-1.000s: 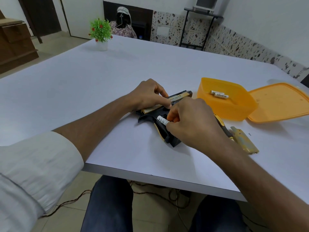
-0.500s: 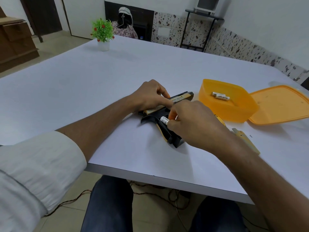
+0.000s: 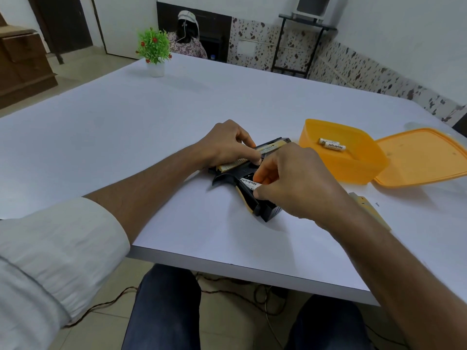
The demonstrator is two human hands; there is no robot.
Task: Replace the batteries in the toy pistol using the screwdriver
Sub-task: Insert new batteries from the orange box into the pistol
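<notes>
1. The toy pistol lies on its side on the white table, close to the near edge and directly between my two hands, barrel pointing away to the right and grip toward me.
2. My left hand rests on the pistol's slide; its fingers curl over the top and the fingertips press down on the gold strip, pinning the toy flat.
3. My right hand covers the grip end. Its thumb and forefinger pinch a white AA battery marked "Heybright", which sits at the open battery compartment in the grip; I cannot tell whether it is fully seated.
4. Just right of the pistol stands an orange plastic container, with two more batteries lying together inside it.
5. The container's orange lid lies flat on the table, touching the container's right side.
6. A yellowish battery cover lies on the table beyond my right wrist, partly hidden by my forearm.
7. A small potted plant stands at the table's far left corner, well apart from everything else.
</notes>
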